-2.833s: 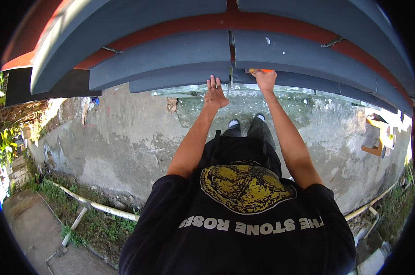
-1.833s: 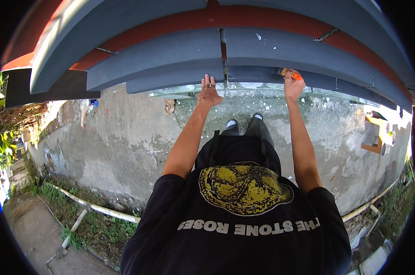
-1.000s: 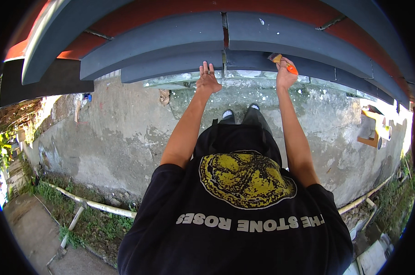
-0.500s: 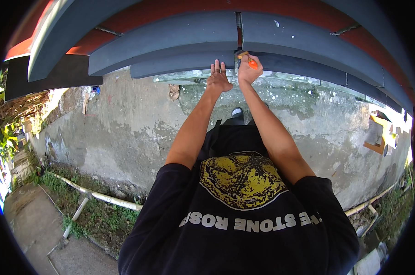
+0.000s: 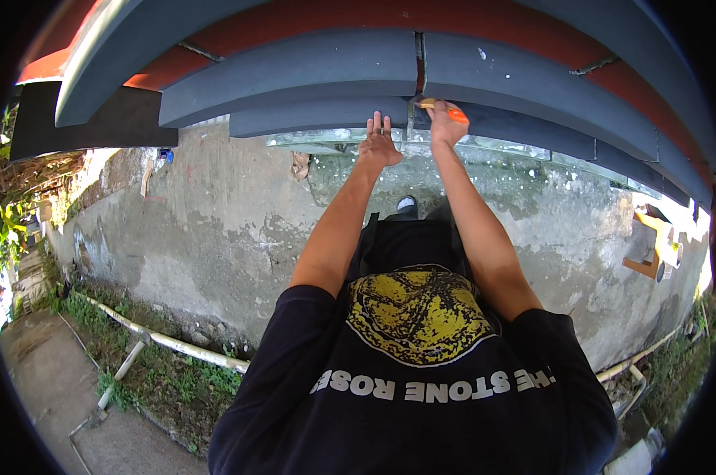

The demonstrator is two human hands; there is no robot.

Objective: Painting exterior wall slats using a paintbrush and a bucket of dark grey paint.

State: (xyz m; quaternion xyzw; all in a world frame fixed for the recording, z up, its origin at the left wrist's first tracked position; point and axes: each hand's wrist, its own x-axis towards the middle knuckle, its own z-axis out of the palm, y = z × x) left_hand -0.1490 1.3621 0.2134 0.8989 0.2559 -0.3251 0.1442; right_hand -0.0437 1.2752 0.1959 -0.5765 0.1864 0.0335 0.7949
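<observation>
My left hand (image 5: pixel 380 146) has its fingers stretched out, the tips resting against the lower grey ledge (image 5: pixel 310 115). Just to its right, my right hand (image 5: pixel 448 128) is closed around an orange-handled tool (image 5: pixel 458 115). The tool has a tan section and a small dark tip, which points left toward the lower end of a vertical gap (image 5: pixel 420 59) between two upper grey panels (image 5: pixel 287 67) (image 5: pixel 524 83). Whether the tip touches the grey surface is hard to see. The fingers hide part of the handle.
Red-brown strips (image 5: pixel 318 24) run between the stepped grey panels. Below lies a worn, paint-spotted concrete floor (image 5: pixel 192 214). A cardboard box (image 5: pixel 649 252) stands at right, a crumpled brown scrap (image 5: pixel 300 165) near the ledge. White pipes (image 5: pixel 168 340) cross the weedy strip behind me.
My right hand has shifted slightly right, and the tool now lies more level, with more of its length showing. My left hand stays against the ledge. The whole view has shifted slightly.
</observation>
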